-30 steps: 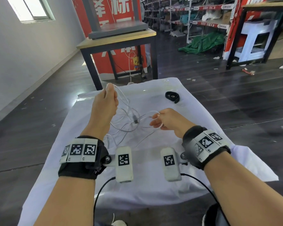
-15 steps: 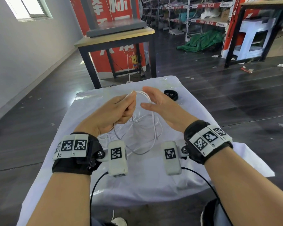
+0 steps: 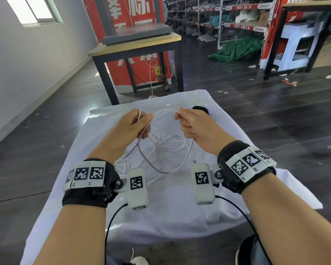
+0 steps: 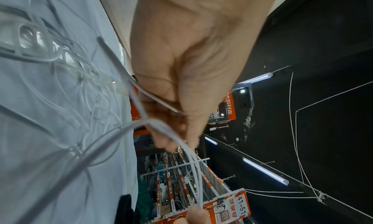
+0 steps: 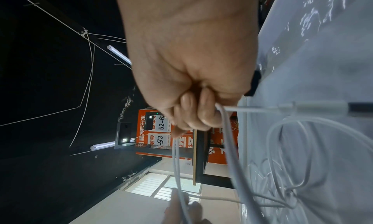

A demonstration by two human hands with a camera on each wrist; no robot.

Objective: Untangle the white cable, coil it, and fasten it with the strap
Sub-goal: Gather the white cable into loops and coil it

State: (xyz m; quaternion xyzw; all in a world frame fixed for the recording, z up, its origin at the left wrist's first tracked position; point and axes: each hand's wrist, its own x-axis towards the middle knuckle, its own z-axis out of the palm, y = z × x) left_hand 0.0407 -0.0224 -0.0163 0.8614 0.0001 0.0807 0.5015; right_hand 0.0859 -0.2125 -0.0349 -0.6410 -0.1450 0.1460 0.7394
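Note:
The white cable [image 3: 161,148] hangs in loose loops between both hands above the white cloth [image 3: 170,207]. My left hand [image 3: 139,123] grips several strands of it, seen close in the left wrist view as the cable [image 4: 141,125] running through curled fingers. My right hand [image 3: 183,119] is closed on another stretch, with the cable [image 5: 228,131] leaving its fingers [image 5: 203,114] and a plug end [image 5: 322,108] sticking out sideways. A short arc of cable joins the two hands. The black strap [image 3: 203,109] lies on the cloth just behind my right hand, mostly hidden.
The cloth covers a small table with dark floor all round. A wooden-topped table with black legs [image 3: 138,46] stands just beyond, before a red banner [image 3: 134,22]. Shelving racks [image 3: 227,20] and a green tarp [image 3: 237,48] lie farther right.
My hands met at the middle, then drew apart. The right hand went from open fingers to closed on the cable, and the loops lifted off the cloth.

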